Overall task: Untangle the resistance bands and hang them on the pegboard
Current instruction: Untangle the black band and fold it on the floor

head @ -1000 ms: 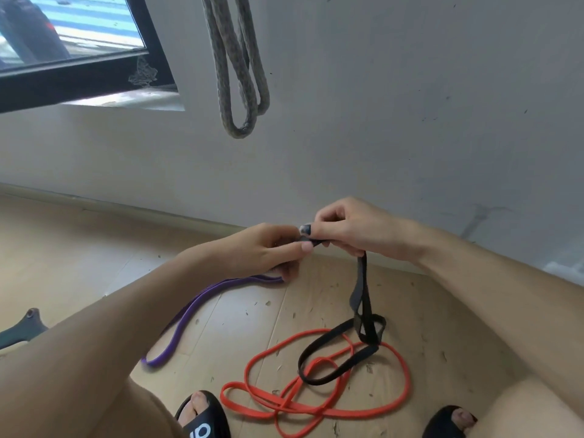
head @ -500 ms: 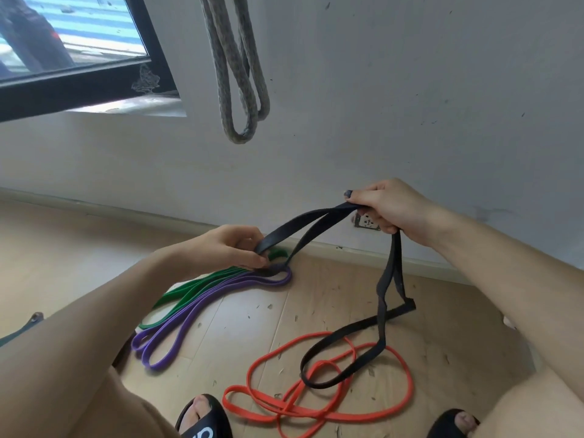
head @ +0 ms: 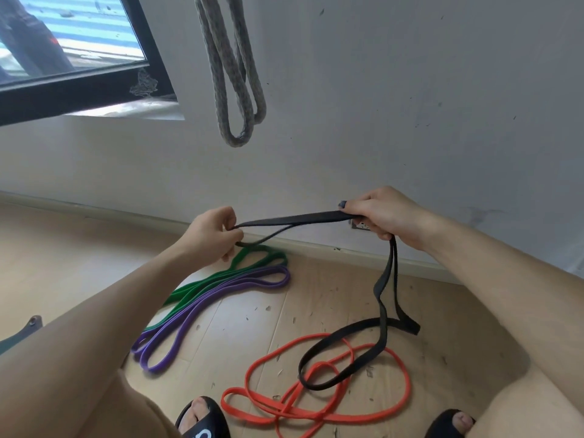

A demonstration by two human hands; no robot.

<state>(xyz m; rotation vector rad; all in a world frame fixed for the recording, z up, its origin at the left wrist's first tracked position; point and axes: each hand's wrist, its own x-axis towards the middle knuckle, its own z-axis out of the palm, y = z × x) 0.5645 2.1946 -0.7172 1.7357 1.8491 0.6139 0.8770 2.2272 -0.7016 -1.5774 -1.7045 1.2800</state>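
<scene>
1. Two feet in black open-toed slippers (head: 202, 420) stand at the bottom edge on the pale wooden plank floor (head: 63, 248).
2. Between the feet a long flat orange rubber resistance band (head: 316, 415) lies on the floor in several overlapping loops.
3. The low end of a flat black rubber resistance band (head: 328, 374) rests across the orange loops; the rest of it climbs to the hands.
4. To the left, a purple flat rubber band (head: 202, 311) and a green flat rubber band (head: 202, 286) lie side by side on the floor, touching, each folded into a long loop.
5. The left hand (head: 215, 235) pinches one end of the raised black stretch in curled fingers.
6. The right hand (head: 385, 213) grips the black band, which runs taut between the two hands and hangs doubled below the fist.
7. Behind the hands, a white painted wall (head: 410, 105) meets the floor; a grey braided rope loop (head: 237, 90) hangs against it, with a black-framed window (head: 94, 86) at upper left.
</scene>
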